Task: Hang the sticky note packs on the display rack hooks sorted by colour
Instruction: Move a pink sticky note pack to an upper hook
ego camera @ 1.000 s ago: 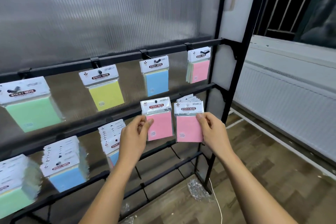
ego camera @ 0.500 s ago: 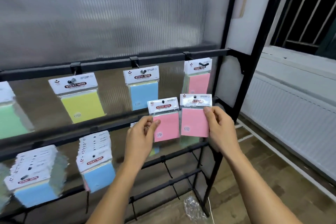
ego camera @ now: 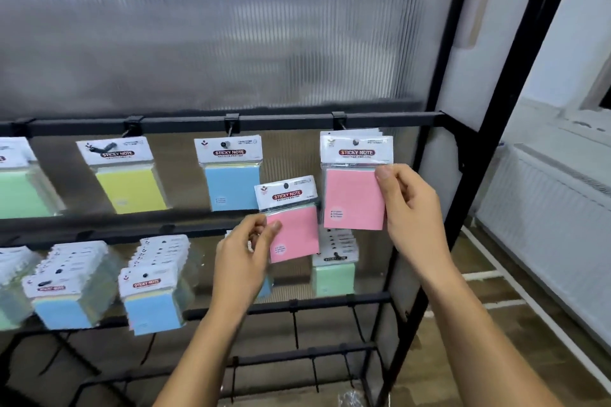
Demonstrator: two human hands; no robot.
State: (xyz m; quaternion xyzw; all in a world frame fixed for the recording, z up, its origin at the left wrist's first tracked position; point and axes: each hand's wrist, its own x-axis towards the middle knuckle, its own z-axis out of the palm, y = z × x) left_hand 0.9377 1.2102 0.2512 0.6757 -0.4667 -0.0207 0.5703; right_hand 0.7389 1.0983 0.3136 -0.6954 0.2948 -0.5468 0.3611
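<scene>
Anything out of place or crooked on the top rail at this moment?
Nothing is badly off. The yellow pack hangs tilted on its hook, while the blue pack hangs straight. The left hand holds its pink pack slightly askew, not yet hung.

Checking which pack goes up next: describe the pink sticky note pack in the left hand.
The pink sticky note pack is a square pink pad in clear wrap under a white header card printed STICKY NOTE, with a hang hole. It tilts slightly, off any hook, before the blue pack. The left hand pinches its lower left edge.
</scene>
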